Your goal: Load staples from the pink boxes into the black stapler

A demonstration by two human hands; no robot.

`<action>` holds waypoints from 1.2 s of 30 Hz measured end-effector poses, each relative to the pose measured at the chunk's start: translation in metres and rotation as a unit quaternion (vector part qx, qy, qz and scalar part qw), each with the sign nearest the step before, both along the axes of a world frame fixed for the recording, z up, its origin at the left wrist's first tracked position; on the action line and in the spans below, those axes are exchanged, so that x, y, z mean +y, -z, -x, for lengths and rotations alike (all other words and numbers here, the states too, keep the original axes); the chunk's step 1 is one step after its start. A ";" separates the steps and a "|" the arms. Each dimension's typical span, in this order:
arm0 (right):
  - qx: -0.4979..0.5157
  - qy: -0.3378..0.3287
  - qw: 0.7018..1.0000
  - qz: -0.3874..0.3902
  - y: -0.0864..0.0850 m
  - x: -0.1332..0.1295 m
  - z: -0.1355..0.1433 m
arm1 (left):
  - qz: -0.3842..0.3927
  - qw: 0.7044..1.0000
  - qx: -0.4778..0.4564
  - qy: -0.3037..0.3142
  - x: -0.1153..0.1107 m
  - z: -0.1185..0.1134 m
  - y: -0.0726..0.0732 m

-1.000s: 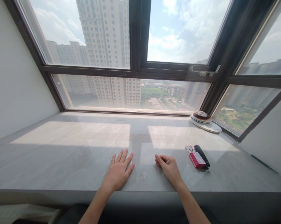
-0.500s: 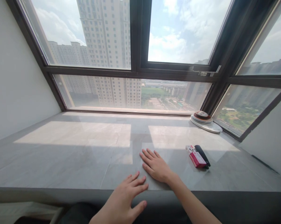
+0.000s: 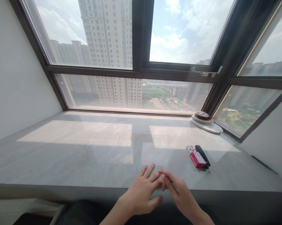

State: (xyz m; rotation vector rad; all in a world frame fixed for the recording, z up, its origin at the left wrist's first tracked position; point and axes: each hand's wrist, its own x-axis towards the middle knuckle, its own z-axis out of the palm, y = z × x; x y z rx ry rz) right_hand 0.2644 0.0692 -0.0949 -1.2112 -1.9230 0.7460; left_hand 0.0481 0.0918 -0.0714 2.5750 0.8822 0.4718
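Where the two bare hands meet at the near edge of the wide grey marble window ledge point(image 3: 68, 156), their fingertips touch each other and nothing is held between them. The left hand point(image 3: 142, 193) lies palm down with its fingers spread and loose, pointing away toward the glass and a little to the right. The right hand point(image 3: 179, 195) comes in from the other side, its fingers drawn together and slanting up to the left, so that their tips rest against the left hand's fingers; whether they pinch anything small I cannot tell.

Nearest the hands, out beyond the right hand and to its right, lies a small flat red and white cardboard pack point(image 3: 196, 157). It is a slim rectangle lying on its broad face, its long axis running from the far left to the near right. Touching its far side lies a slim black oblong object point(image 3: 202, 154) with rounded ends, on the same slant, smooth and dull.

Further out past these, in the corner by the dark window frame point(image 3: 138, 70), sits a stack of round flat plates point(image 3: 205, 122), the lowest pale and widest.

The ledge is polished stone, faintly veined, with sunlit patches.
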 end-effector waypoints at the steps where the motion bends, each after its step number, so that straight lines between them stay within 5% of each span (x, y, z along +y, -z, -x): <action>1: 0.004 0.041 0.999 -0.023 -0.002 0.006 -0.015 | 0.021 0.999 -0.015 0.028 -0.007 0.002 -0.003; 4: -0.054 0.154 0.979 -0.123 -0.006 0.027 -0.070 | 0.079 0.995 -0.050 0.023 -0.002 0.022 -0.005; 7: -0.099 0.340 0.922 -0.156 -0.008 0.053 -0.137 | 0.034 0.989 -0.041 -0.138 0.025 0.047 0.009; 9: -0.113 0.411 0.899 -0.102 -0.009 0.073 -0.181 | -0.029 0.974 0.007 -0.224 0.042 0.058 0.023; 12: -0.084 0.322 0.941 0.059 -0.011 0.099 -0.226 | -0.080 0.962 0.067 -0.253 0.051 0.061 0.041; 14: -0.068 0.247 0.959 0.121 -0.012 0.108 -0.231 | -0.090 0.961 0.076 -0.249 0.049 0.059 0.046; 18: -0.037 0.185 0.972 0.137 -0.010 0.112 -0.188 | -0.087 0.962 0.066 -0.252 0.045 0.056 0.045; 24: 0.037 0.116 0.983 0.140 0.001 0.112 -0.040 | -0.002 0.963 -0.018 -0.270 0.053 0.063 0.045; 30: -0.024 0.175 0.984 0.023 0.003 0.109 0.100 | 0.095 0.893 -0.218 -0.382 0.074 0.061 0.046; 33: -0.014 0.208 0.978 0.003 0.006 0.105 0.113 | 0.007 0.863 -0.223 -0.453 0.075 0.050 0.037; 36: 0.014 0.219 0.976 0.008 0.007 0.100 0.091 | -0.083 0.843 -0.155 -0.508 0.069 0.039 0.026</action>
